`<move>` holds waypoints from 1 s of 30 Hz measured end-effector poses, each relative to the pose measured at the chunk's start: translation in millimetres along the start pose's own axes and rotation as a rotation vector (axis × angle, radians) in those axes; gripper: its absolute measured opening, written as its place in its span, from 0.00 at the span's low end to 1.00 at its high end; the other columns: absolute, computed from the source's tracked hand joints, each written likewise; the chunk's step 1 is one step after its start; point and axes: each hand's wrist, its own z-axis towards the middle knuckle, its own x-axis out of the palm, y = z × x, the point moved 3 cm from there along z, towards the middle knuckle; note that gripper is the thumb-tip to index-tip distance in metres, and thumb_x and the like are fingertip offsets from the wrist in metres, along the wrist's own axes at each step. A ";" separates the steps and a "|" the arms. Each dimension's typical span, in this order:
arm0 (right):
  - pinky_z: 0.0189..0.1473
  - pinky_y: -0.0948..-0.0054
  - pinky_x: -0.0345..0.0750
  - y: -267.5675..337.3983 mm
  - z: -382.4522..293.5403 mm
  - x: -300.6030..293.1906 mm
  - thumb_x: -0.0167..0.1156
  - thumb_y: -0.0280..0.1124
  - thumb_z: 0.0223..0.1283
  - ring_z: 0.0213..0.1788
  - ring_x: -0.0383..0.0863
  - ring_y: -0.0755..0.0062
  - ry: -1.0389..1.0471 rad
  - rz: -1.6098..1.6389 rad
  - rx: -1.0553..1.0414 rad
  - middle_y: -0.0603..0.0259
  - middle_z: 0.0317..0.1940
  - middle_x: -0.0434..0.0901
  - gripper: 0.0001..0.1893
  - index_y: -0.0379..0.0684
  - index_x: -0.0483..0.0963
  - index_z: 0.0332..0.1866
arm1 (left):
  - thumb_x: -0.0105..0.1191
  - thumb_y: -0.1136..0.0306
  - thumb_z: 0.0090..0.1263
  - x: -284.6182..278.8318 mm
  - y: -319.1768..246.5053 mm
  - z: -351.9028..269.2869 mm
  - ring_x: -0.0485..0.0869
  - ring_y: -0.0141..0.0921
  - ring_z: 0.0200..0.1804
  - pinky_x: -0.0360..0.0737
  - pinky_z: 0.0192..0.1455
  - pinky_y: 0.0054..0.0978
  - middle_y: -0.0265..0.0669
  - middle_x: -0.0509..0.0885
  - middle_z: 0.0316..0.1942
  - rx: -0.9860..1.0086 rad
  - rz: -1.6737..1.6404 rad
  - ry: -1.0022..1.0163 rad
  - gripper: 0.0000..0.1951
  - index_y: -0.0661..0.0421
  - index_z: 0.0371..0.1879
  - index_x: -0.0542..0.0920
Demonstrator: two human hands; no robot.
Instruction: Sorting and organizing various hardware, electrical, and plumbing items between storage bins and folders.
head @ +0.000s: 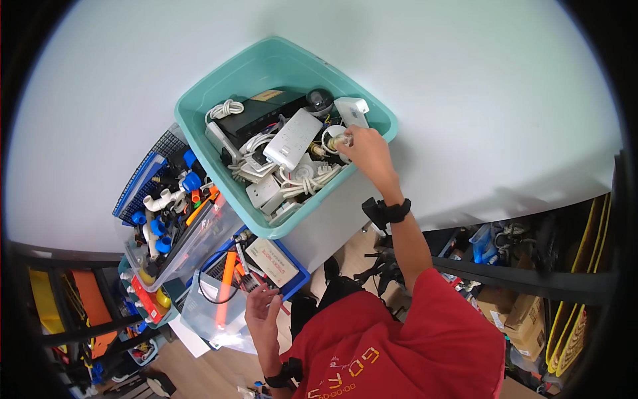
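A teal plastic tub (286, 231) holds a white power strip (294, 137), a black electronic box (261, 112), a dome camera (319, 101), coiled white cables (306, 185) and white sockets (263, 191). Over its right side, my right hand (366, 149) pinches a small clear and yellowish item (340, 141), partly covered by the fingers; what it is I cannot tell. Beside it lies a round white part (330, 135). My left hand (264, 309) hangs below the tub with fingers loosely curled and apart, nothing in them, near a blue tray (302, 279).
Left of the tub, a clear plastic bin (192, 249) holds white and blue pipe fittings (162, 199). The blue tray carries a box and tools. Shelving (518, 274) with cardboard boxes (523, 319) stands at lower right; another rack (75, 324) is at lower left.
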 end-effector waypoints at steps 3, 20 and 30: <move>0.43 0.54 0.82 -4.3 13.8 7.7 0.71 0.40 0.54 0.38 0.87 0.47 0.119 -0.160 0.017 0.44 0.32 0.86 0.20 0.33 0.83 0.44 | 0.61 0.78 0.71 4.5 1.9 2.3 0.84 0.31 0.52 0.80 0.59 0.28 0.42 0.86 0.49 -0.033 0.047 -0.004 0.19 0.61 0.60 0.75; 0.49 0.57 0.82 -18.8 49.6 72.2 0.76 0.29 0.44 0.46 0.86 0.48 0.327 -0.165 -0.289 0.49 0.39 0.87 0.20 0.38 0.82 0.45 | 0.61 0.76 0.73 6.6 11.4 12.9 0.86 0.33 0.51 0.82 0.58 0.30 0.43 0.86 0.49 -0.035 0.040 -0.023 0.20 0.62 0.61 0.75; 0.46 0.57 0.83 -22.4 53.9 84.1 0.77 0.30 0.42 0.44 0.87 0.48 0.336 -0.321 -0.375 0.50 0.35 0.86 0.18 0.39 0.81 0.40 | 0.62 0.74 0.73 11.8 11.7 11.3 0.86 0.32 0.51 0.82 0.58 0.29 0.43 0.86 0.48 -0.051 0.079 -0.020 0.19 0.62 0.61 0.75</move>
